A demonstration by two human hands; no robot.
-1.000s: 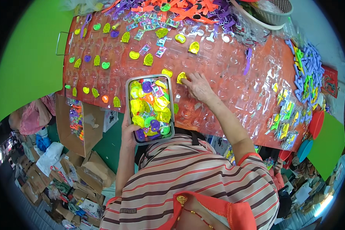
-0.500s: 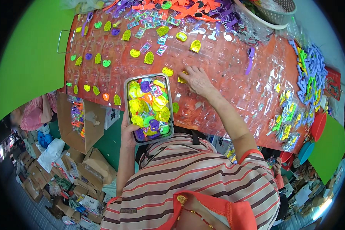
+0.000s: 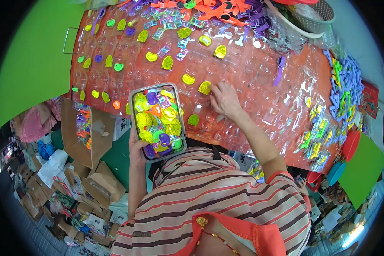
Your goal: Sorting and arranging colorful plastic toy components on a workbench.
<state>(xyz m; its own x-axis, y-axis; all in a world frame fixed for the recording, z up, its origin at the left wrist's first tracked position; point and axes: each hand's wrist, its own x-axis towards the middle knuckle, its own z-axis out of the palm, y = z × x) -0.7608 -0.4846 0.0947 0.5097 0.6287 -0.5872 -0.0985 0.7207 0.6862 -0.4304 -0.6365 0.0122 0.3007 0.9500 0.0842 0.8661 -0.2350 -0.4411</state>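
My left hand [image 3: 137, 149] grips a clear plastic box [image 3: 183, 132] by its left edge, thumb over the rim. The box is heaped with small yellow, purple, green and orange plastic pieces. My right hand [image 3: 225, 100] is over the red table, its fingers loosely bent and apart, with nothing seen in them. Just left of its fingertips lies a see-through yellow piece [image 3: 204, 88] in a clear moulded plastic sheet [image 3: 251, 106]. Nearby are a bean-shaped yellow piece [image 3: 188, 80] and a green-yellow piece [image 3: 193, 119]. Similar pieces sit in rows farther left.
Orange and purple straps [image 3: 217, 13] pile up at the far edge beside a grey basket [image 3: 315, 21]. Blue and green plastic parts [image 3: 347, 85] heap at the right, with small filled packs [image 3: 318, 138] nearer. An open carton [image 3: 96, 136] stands below the table's left side.
My right hand has drawn back to the right, off the yellow piece, which stays in the sheet. The box in my left hand has shifted slightly left.
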